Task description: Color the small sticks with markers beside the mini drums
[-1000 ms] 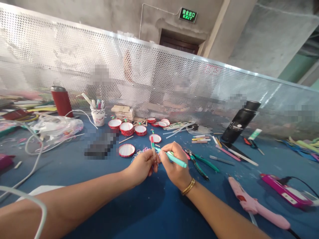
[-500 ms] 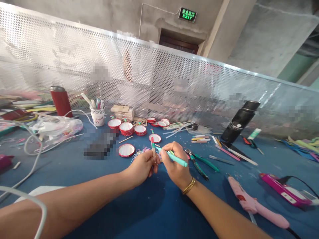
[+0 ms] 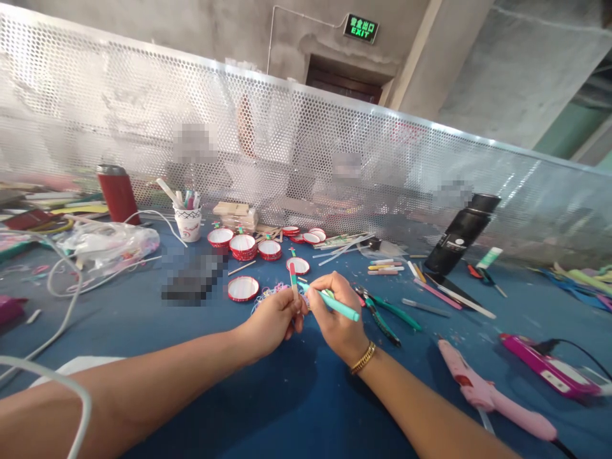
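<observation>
We are working over a blue table, taking our hands as the clock's centre. A black bottle is leaning at two o'clock; a red tumbler is standing at ten, both hiding their contents. Also at ten, a clear plastic bag is lying crumpled, its contents too blurred to name. Our left hand is pinching the lower part of the stick between closed fingers, while our right hand is gripping the marker like a pen. At eleven, a white cup is holding pens and pale sticks. Red-rimmed dishes are showing white insides between ten and twelve. The turquoise marker is pointing its tip at the upright red-and-green stick; we cannot tell whether they are touching.
</observation>
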A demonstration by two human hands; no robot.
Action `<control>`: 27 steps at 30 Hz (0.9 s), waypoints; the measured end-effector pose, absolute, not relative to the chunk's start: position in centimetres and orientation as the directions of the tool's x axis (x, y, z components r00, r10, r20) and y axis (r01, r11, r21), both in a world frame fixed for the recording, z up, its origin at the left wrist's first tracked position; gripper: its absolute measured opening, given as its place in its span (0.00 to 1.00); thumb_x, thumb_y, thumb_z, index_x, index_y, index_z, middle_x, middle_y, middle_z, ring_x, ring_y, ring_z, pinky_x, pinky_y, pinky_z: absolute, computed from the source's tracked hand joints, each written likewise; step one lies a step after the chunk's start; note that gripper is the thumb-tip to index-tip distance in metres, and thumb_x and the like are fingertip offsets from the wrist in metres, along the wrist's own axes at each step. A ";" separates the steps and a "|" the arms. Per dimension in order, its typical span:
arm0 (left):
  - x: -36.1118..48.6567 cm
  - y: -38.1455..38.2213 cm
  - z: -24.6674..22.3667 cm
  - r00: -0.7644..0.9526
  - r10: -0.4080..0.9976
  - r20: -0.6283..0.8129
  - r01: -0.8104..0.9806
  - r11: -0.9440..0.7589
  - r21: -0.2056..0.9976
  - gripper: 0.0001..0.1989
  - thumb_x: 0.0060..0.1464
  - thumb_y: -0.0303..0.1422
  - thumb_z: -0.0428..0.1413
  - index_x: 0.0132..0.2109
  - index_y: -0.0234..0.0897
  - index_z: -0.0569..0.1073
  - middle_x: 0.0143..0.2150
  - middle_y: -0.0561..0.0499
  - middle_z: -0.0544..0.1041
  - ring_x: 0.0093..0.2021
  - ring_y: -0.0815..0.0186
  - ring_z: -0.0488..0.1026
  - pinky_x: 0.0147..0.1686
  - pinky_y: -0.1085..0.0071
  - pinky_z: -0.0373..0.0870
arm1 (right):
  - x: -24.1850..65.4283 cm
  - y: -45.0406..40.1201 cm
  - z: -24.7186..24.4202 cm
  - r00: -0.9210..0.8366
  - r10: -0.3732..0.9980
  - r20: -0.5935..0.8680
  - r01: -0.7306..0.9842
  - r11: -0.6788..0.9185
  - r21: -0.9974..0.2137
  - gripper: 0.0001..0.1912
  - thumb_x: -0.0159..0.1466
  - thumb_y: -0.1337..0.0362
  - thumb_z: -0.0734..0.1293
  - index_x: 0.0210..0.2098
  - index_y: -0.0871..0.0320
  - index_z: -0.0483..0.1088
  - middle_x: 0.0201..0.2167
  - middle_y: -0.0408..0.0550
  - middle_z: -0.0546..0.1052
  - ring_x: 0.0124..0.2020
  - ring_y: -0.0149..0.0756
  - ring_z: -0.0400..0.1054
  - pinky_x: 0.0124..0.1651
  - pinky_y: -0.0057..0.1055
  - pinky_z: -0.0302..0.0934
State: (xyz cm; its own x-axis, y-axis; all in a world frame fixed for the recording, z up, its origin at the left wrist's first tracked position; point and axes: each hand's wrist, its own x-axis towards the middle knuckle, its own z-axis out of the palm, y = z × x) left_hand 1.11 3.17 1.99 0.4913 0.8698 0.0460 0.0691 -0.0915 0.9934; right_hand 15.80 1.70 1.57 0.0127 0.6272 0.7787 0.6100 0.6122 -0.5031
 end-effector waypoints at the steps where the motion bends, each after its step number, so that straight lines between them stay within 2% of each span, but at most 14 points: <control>1: 1.1 3.2 2.0 0.493 0.869 0.048 0.069 -0.094 0.993 0.14 0.57 0.43 0.48 0.31 0.37 0.63 0.21 0.56 0.67 0.17 0.75 0.58 0.19 0.77 0.53 | 15.7 1.6 1.6 0.000 0.627 0.779 0.604 0.621 -0.500 0.03 0.62 0.65 0.63 0.31 0.56 0.67 0.30 0.45 0.72 0.35 0.37 0.66 0.42 0.36 0.60; 10: 1.1 3.1 1.9 0.514 0.857 0.017 0.143 -0.106 0.984 0.10 0.59 0.37 0.44 0.32 0.38 0.62 0.22 0.57 0.66 0.18 0.75 0.58 0.19 0.78 0.52 | 15.7 1.8 1.4 -0.039 0.630 0.776 0.616 0.627 -0.477 0.03 0.61 0.66 0.63 0.30 0.56 0.67 0.30 0.45 0.73 0.36 0.37 0.66 0.43 0.37 0.59; 19: 1.1 3.2 1.3 0.551 0.834 0.025 0.162 -0.136 0.977 0.10 0.59 0.38 0.44 0.32 0.37 0.62 0.21 0.57 0.65 0.17 0.75 0.57 0.18 0.77 0.51 | 15.7 1.8 1.7 0.005 0.624 0.781 0.613 0.616 -0.495 0.04 0.62 0.63 0.64 0.32 0.56 0.67 0.29 0.45 0.73 0.35 0.37 0.66 0.42 0.36 0.59; 27: 1.1 3.3 1.4 0.548 0.836 0.021 0.166 -0.133 0.977 0.10 0.60 0.36 0.43 0.32 0.37 0.62 0.21 0.57 0.65 0.17 0.75 0.57 0.19 0.77 0.52 | 15.7 1.7 1.7 -0.033 0.650 0.759 0.596 0.622 -0.507 0.05 0.61 0.66 0.63 0.28 0.56 0.66 0.29 0.45 0.72 0.35 0.36 0.65 0.42 0.35 0.59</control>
State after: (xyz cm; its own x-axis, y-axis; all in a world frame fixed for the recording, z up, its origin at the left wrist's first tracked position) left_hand 1.07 3.33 1.38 0.5479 0.8363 0.0206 0.1663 -0.1331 0.9771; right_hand 15.75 1.71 1.69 -0.0332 0.6501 0.7591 0.5962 0.6225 -0.5070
